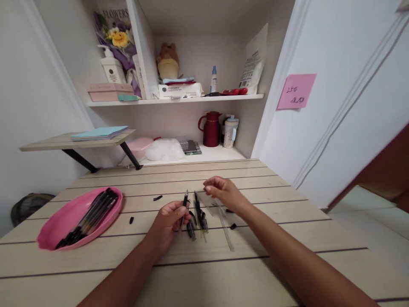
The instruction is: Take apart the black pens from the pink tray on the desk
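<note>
My left hand pinches a pen with a dark grip, its tip pointing up and away from me. Just right of it lie several black pens and pen parts in a loose bunch on the table. Over the table to the right, my right hand has its fingers bent and its fingertips close together; anything between them is too small to make out. Below that hand lie clear pen tubes. A small black pen cap rests beside them, and others lie at left, one cap near the dish.
A pink dish holding several black pens stands at left on the slatted table. Behind it is a small raised shelf with papers. At the back are a red jug, a tumbler and a white plastic bag.
</note>
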A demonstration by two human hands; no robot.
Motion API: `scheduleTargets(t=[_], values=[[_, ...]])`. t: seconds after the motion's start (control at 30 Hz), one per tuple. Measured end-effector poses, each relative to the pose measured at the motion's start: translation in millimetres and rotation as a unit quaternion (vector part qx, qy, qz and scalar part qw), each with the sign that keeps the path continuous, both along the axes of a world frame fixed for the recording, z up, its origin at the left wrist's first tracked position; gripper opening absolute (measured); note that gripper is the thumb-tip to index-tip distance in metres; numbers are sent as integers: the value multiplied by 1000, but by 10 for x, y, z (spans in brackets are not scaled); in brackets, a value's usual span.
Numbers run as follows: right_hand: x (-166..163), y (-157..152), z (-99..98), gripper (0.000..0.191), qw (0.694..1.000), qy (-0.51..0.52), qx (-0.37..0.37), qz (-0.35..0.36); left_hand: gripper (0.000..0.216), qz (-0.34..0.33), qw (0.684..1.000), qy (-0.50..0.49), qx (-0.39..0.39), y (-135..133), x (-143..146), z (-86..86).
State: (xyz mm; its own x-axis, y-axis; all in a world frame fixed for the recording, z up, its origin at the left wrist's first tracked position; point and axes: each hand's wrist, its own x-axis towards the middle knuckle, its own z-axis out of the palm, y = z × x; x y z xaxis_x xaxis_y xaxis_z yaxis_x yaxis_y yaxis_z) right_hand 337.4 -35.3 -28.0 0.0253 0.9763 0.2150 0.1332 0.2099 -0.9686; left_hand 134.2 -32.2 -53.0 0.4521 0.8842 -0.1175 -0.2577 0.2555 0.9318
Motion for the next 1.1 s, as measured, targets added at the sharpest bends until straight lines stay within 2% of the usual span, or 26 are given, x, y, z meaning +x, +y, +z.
scheduleTargets(t=[0.13, 0.27, 0.37, 0.5, 0.67, 0.83, 0.9, 1.1], values=[[404, 13, 66, 13, 976, -213, -31, -37, 20, 38, 998, -53, -7, 126, -87, -10], [558, -57, -10, 9, 915, -395, -80, -29, 20, 67, 993, -94, -20, 196, -135, -15], [557, -107, -96, 7, 869, -483, -108, -11, 20, 82, 990, -112, -11, 203, -143, 1], [531, -125, -144, 12, 845, -521, -119, 1, 22, 99, 986, -131, -8, 204, -141, 12], [512, -102, -87, 14, 842, -524, -127, 3, 22, 103, 986, -133, -5, 209, -144, -4], [564, -31, 24, 17, 849, -517, -111, -25, 20, 108, 984, -143, 0, 216, -160, -6], [599, 19, 37, 18, 842, -524, -116, -48, 22, 117, 982, -148, -5, 223, -169, 5], [516, 144, -90, 16, 818, -558, -120, -75, 26, 136, 975, -175, 1, 279, -238, 68]])
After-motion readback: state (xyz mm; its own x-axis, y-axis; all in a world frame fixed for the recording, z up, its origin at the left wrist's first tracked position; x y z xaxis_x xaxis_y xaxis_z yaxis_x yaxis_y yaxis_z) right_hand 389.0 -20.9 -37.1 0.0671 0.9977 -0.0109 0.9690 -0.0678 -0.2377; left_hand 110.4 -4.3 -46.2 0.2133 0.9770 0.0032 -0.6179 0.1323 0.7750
